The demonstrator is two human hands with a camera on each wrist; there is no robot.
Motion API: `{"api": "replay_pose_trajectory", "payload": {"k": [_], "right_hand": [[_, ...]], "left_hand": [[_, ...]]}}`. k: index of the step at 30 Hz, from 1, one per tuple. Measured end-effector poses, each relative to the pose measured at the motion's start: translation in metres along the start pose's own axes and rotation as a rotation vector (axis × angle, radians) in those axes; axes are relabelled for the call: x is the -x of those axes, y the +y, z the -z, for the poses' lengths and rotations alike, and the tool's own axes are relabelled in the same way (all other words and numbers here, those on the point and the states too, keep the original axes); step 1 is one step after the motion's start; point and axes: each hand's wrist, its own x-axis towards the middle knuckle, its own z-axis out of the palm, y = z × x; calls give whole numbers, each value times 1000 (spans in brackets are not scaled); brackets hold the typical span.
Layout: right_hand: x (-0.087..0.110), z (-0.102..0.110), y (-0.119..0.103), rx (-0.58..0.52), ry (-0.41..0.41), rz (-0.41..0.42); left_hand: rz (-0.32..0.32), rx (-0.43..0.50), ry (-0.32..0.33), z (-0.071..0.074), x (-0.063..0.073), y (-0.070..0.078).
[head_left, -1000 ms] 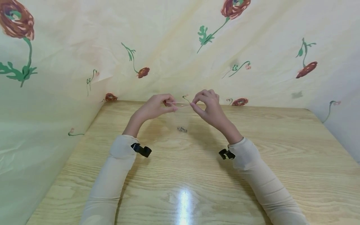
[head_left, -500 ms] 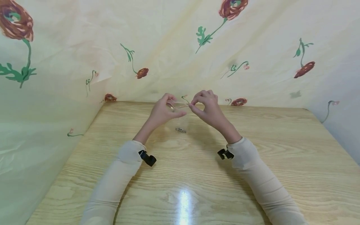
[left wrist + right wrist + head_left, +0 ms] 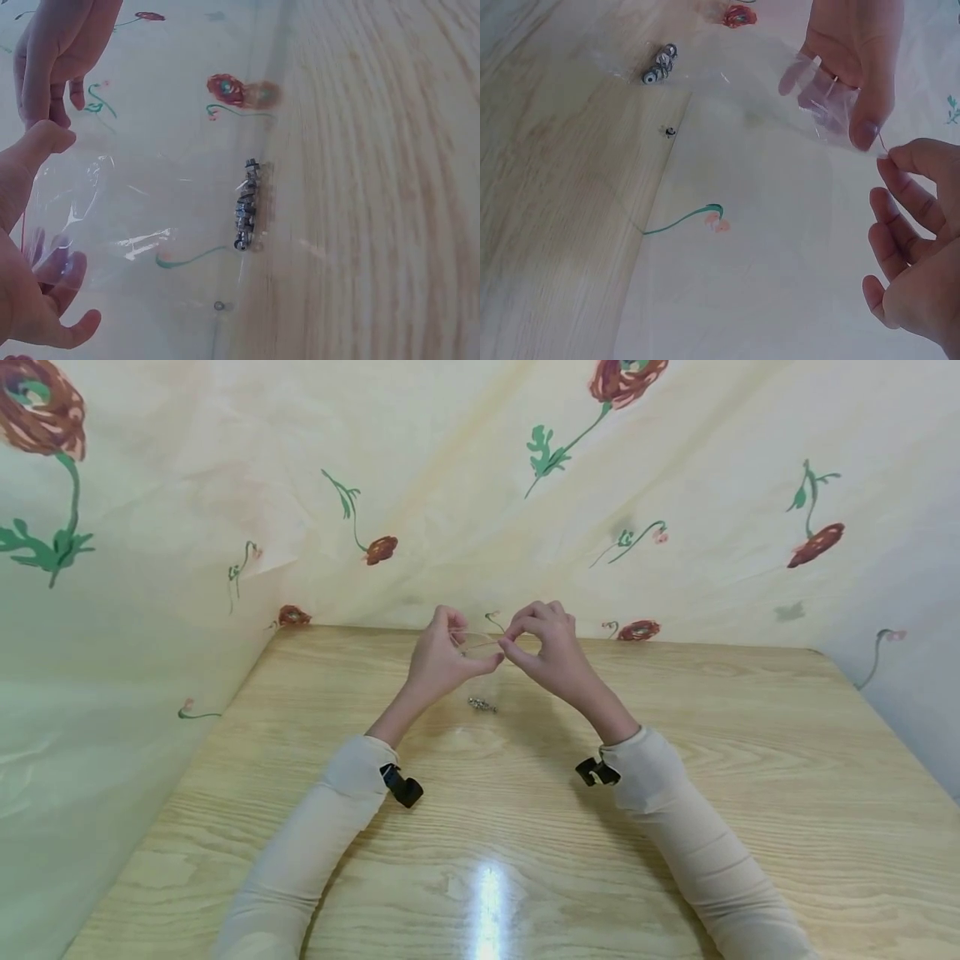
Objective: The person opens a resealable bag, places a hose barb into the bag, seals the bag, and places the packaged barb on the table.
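A clear plastic bag (image 3: 139, 217) with a thin pink line along its mouth hangs between the hands. My right hand (image 3: 549, 643) pinches one end of the mouth between thumb and index finger; its other fingers are bent in the right wrist view. My left hand (image 3: 442, 652) holds the other end, its bent fingers (image 3: 825, 97) showing through the plastic and its thumb stretched to the right fingertips. The mouth stands apart as a narrow oval. Several small shiny metal pieces, nut-like (image 3: 246, 206), sit in a row at the bag's bottom.
One loose small metal piece (image 3: 219, 306) lies near the back edge of the wood-grain table (image 3: 525, 843). Behind rises a pale flowered sheet (image 3: 465, 485), which also covers the left side. A bright light reflection (image 3: 489, 910) shows on the tabletop.
My left hand has moved right and turned, its thumb reaching from the bag's left end to close beside the right fingertips. The right hand has shifted slightly left, still pinching the bag.
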Motion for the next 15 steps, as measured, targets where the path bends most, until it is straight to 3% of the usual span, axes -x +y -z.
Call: {"api": "replay_pose_trajectory", "payload": {"k": [8, 15], "right_hand": [[-1, -6, -4, 2, 85, -15], [-3, -13, -9, -15, 158, -33]], "left_hand": [[4, 50, 138, -7, 3, 2], [73, 50, 266, -14, 7, 6]]}}
